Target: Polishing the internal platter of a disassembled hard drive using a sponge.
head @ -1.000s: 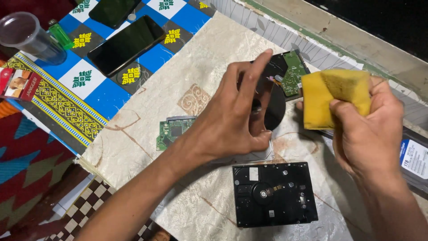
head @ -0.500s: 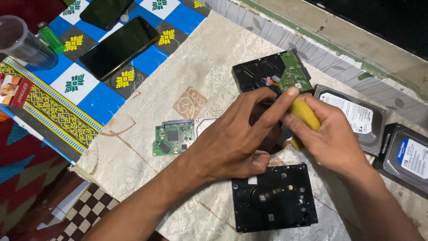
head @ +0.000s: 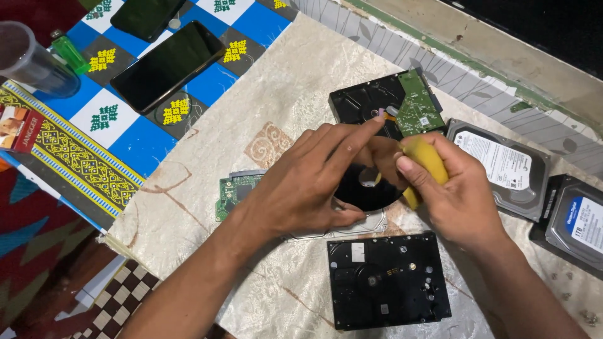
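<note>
The left hand [head: 308, 188] lies curled over a dark round disk [head: 364, 191], fingers stretched across its top and thumb under its near edge, so most of the disk is hidden. The right hand [head: 461, 194] is closed around a yellow sponge [head: 427, 160], pressing it against the disk's right side; only the sponge's top and a lower corner show. Under the disk a silvery plate [head: 352, 229] peeks out. Just beside the left wrist a green circuit board [head: 232, 191] is half covered. Nearer lies a black drive case [head: 386, 279]; beyond the hands sits an opened drive [head: 370, 100] on the pale cloth [head: 188, 213].

Glossy mirror-smooth disc [head: 364, 188], soft matt yellow sponge [head: 430, 164], matt blk metal drive [head: 386, 282].
</note>
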